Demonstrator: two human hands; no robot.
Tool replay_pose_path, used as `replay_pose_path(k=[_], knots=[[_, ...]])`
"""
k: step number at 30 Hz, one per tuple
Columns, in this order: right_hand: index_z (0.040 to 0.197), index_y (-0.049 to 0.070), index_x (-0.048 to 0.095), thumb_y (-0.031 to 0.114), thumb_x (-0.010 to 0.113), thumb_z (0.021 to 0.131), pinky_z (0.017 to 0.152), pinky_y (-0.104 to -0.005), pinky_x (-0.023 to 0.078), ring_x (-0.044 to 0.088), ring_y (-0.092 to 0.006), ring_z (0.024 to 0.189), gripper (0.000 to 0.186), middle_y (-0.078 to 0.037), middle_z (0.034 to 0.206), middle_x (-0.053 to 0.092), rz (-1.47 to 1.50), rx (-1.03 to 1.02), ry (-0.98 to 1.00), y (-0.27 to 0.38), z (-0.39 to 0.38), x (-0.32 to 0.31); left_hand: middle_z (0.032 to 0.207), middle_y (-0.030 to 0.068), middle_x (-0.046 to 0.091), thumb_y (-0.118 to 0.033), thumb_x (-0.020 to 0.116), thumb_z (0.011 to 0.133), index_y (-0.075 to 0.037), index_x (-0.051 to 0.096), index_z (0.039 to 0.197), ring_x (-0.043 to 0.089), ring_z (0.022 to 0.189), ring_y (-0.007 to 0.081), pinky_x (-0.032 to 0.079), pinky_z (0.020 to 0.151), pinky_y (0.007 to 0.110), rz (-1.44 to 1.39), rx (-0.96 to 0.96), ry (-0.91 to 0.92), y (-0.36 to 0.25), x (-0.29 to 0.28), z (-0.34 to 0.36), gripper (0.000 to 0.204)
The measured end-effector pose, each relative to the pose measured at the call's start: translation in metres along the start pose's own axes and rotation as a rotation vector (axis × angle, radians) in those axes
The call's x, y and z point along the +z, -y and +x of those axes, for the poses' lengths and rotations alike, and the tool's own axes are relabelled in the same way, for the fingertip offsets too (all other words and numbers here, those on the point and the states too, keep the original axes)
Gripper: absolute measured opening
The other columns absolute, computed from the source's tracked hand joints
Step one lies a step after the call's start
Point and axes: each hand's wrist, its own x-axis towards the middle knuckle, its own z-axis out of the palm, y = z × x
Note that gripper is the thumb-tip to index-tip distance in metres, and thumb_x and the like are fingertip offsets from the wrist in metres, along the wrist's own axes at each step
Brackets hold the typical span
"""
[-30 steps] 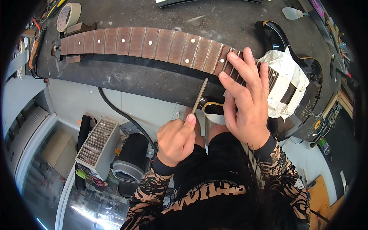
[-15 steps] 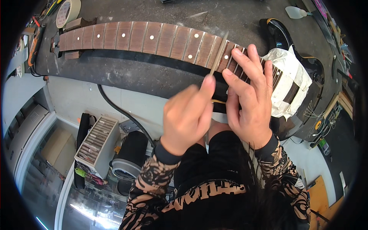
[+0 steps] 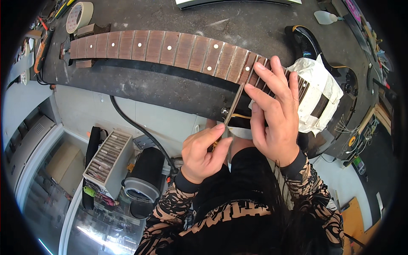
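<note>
A long, slim metal file (image 3: 234,105) slants up from my left hand (image 3: 202,155), whose thumb and fingers are closed on its near end. The file's tip meets the near edge of the fretted guitar neck (image 3: 157,49), right beside the index fingertip of my right hand (image 3: 278,110). That hand lies over the upper frets with its fingers spread, hiding part of the fretboard. White masking tape (image 3: 325,87) covers part of the black guitar body (image 3: 350,80) just right of my right hand. Dark wood and pale dot inlays show along the neck.
Wooden blocks (image 3: 85,63) sit at the neck's far left end, near a roll of tape (image 3: 80,17). A translucent bottle (image 3: 326,17) lies at the back right of the dark workbench (image 3: 144,91). A black cable (image 3: 131,121) hangs down the bench front.
My left hand has drawn the file back toward me, so it no longer crosses the fretboard. My right hand keeps its place on the neck. The view has shifted slightly.
</note>
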Motion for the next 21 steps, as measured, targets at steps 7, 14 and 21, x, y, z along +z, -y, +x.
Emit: replay_pose_path(k=[7, 14, 21], knots=[[0.138, 0.009, 0.072, -0.009, 0.066, 0.085, 0.130, -0.0651, 0.021, 0.049, -0.0425, 0.156, 0.057, -0.015, 0.157, 0.062, 0.006, -0.015, -0.015, -0.002, -0.001, -0.002, 0.102, 0.0149, 0.081, 0.007, 0.084, 0.089, 0.004, 0.072, 0.123, 0.073, 0.069, 0.0162, 0.055, 0.061, 0.028, -0.062, -0.155, 0.052, 0.004, 0.010, 0.017, 0.036], [0.142, 0.010, 0.072, -0.012, 0.062, 0.087, 0.131, -0.0661, 0.017, 0.046, -0.0444, 0.158, 0.060, -0.017, 0.160, 0.059, 0.013, -0.003, 0.049, 0.000, 0.000, -0.007, 0.093, 0.0112, 0.077, 0.011, 0.081, 0.090, 0.004, 0.072, 0.125, 0.060, 0.061, 0.0087, 0.045, 0.056, 0.022, -0.161, -0.232, -0.001, -0.002, 0.011, 0.019, 0.037], [0.147, 0.015, 0.070, -0.006, 0.065, 0.083, 0.129, -0.0664, 0.022, 0.048, -0.0410, 0.157, 0.067, -0.014, 0.159, 0.060, -0.032, -0.029, 0.025, -0.004, -0.002, -0.002, 0.079, 0.0083, 0.071, 0.011, 0.081, 0.086, 0.003, 0.073, 0.126, 0.061, 0.057, 0.0149, 0.046, 0.053, 0.029, 0.081, -0.085, 0.006, -0.004, 0.011, 0.027, 0.042]])
